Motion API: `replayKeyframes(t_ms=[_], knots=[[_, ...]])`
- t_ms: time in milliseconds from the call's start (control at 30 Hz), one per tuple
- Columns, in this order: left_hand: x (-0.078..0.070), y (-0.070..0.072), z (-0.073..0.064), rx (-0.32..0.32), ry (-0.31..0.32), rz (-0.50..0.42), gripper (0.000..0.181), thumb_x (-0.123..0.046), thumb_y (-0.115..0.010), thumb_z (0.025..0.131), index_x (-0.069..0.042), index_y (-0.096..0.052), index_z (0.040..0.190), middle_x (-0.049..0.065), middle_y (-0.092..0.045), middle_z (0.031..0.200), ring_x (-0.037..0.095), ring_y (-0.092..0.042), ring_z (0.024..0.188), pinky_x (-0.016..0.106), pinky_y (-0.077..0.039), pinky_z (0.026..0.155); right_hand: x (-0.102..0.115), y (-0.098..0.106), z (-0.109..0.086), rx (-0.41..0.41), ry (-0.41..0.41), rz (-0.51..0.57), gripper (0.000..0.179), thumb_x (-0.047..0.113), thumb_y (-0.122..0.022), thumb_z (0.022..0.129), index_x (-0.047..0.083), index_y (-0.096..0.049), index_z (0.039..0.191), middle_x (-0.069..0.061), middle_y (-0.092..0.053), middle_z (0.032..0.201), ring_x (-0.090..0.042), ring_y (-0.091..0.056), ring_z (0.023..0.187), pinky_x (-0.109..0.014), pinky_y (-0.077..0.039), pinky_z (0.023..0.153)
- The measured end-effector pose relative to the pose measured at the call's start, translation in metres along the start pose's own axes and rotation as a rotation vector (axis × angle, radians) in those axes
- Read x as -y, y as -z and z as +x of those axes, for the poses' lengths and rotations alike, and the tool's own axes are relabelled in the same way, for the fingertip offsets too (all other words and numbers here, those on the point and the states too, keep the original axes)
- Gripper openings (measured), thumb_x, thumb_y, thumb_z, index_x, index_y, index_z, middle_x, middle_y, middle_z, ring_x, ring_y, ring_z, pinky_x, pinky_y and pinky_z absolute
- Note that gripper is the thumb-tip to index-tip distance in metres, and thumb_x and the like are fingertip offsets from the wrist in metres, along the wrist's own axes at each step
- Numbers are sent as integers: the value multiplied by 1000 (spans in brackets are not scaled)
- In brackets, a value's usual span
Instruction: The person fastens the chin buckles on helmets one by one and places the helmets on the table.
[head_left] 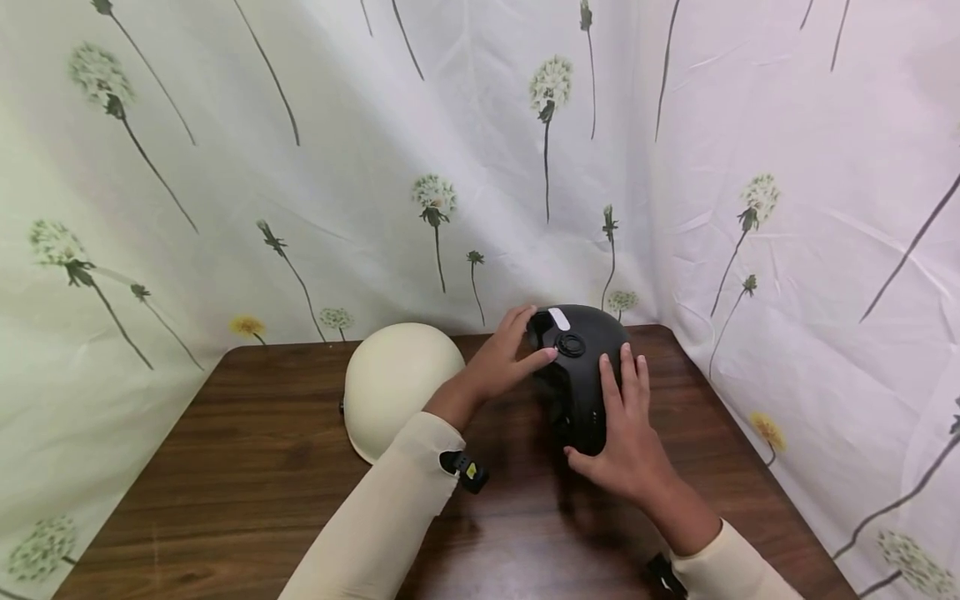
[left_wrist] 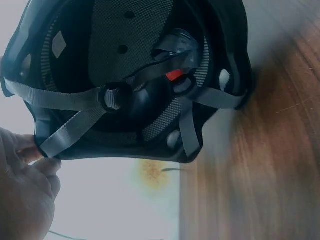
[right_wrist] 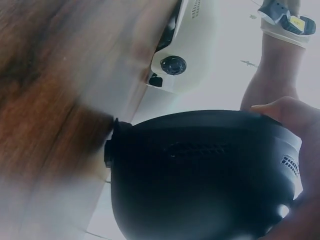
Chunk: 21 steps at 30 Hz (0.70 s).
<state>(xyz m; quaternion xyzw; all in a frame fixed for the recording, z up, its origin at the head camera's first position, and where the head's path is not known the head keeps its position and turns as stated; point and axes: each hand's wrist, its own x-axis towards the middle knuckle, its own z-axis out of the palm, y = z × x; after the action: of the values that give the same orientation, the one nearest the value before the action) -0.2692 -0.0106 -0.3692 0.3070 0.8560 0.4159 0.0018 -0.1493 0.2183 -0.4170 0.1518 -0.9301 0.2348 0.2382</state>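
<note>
A black helmet (head_left: 588, 329) is held tilted on its side over the right part of the table, its shell toward the right hand. My left hand (head_left: 495, 358) pinches the rim at its upper left, thumb near a round dial on the shell. Across the shell lie the fingers of my right hand (head_left: 630, 433), with the thumb hooked at the lower rim. The left wrist view looks into the padded inside, where grey chin straps (left_wrist: 75, 100) and a buckle with a red part (left_wrist: 174, 75) hang. In the right wrist view the dark outer shell (right_wrist: 200, 175) fills the lower middle.
A cream helmet (head_left: 401, 383) rests dome up on the brown wooden table (head_left: 247, 467), just left of my left forearm. Behind and to the right hangs a white curtain (head_left: 495, 150) printed with dandelions, close along the table edges. Each wrist wears a small black camera (head_left: 468, 472).
</note>
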Motion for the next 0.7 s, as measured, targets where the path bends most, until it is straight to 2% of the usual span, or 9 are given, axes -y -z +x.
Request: replayKeyframes(t_ms=[133, 300, 467, 567, 700], knots=[[9, -1, -3, -21, -19, -33, 86, -57, -55, 102, -16, -19, 169, 6, -18, 173, 26, -29, 156, 55, -31, 123, 3, 3, 1, -15, 40, -30, 142, 35, -99, 59, 19, -12, 171, -12, 2, 177, -44, 1, 161, -62, -59, 72], [17, -2, -5, -18, -25, -59, 83, -51, -55, 103, -15, -19, 169, 5, -16, 174, 26, -25, 158, 54, -27, 125, 6, 4, 0, -35, 75, -43, 140, 35, -101, 59, 13, -19, 169, -15, -4, 176, -46, -4, 160, -64, -58, 82], [25, -3, -9, 13, -2, -97, 80, -43, -54, 105, -13, -17, 169, 8, -12, 175, 28, -19, 160, 56, -24, 125, 4, 4, -3, -69, 92, -69, 138, 34, -102, 58, 12, -22, 169, -15, -4, 177, -43, -9, 161, -77, -46, 95], [32, -6, -12, 24, 0, -127, 77, -40, -51, 107, -11, -15, 169, 10, -12, 175, 29, -16, 161, 56, -22, 126, 3, 3, -3, -88, 95, -73, 138, 32, -103, 57, 14, -23, 169, -16, -3, 176, -41, -10, 161, -83, -40, 95], [36, -7, -11, 15, 14, -161, 74, -36, -48, 107, -11, -16, 169, 10, -12, 175, 29, -16, 161, 55, -22, 126, 5, 0, -2, -111, 104, -49, 138, 32, -106, 55, 13, -28, 167, -21, -5, 175, -46, -10, 160, -86, -37, 94]])
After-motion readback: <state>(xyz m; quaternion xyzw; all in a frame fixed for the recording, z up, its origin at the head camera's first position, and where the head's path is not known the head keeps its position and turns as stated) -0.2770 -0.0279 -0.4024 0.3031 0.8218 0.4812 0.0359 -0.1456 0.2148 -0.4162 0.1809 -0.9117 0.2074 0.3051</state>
